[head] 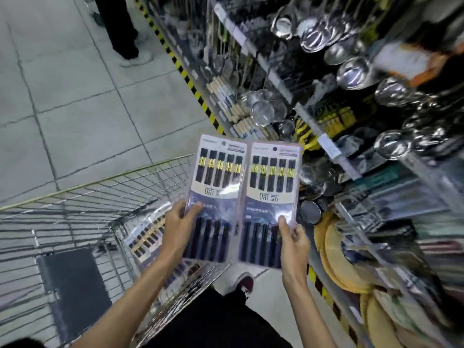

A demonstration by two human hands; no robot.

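Closest in, two bare forearms reach forward over dark trousers and a dark red shoe point(244, 283). The left grip point(179, 226) pinches the left chopstick pack point(218, 177) at its left edge, thumb on the clear front and fingers behind. The right grip point(293, 243) grasps the right chopstick pack point(272, 183) the same way, low on its right edge. The two packs are held up side by side, faces to the camera. Their inner edges touch or nearly touch, and their long axes run away from the person with the tops leaning a little right.

The relation that matters is sideways and down. The wire cart point(113, 177) lies below and to the left, and the left pack's lower end hangs over its near right corner. The right pack sits over the strip of floor between cart and shelf. Inside the cart, just below the left grip, more packs of the same kind point(148, 234) lean against the right wall. The left hand is therefore nearer the cart and the right hand nearer the shelf rail point(326, 144). If the packs are bound for the cart, the left one probably has only a short drop, while the right one must first cross leftward.

Farther off, mesh skimmers point(266, 109) and steel ladles point(316, 36) hang along the shelving — blurred toward the right. A yellow-and-black strip point(190, 84) edges its base. Beyond lies the grey tiled floor point(75, 96), where another person's legs point(125, 28) stand.
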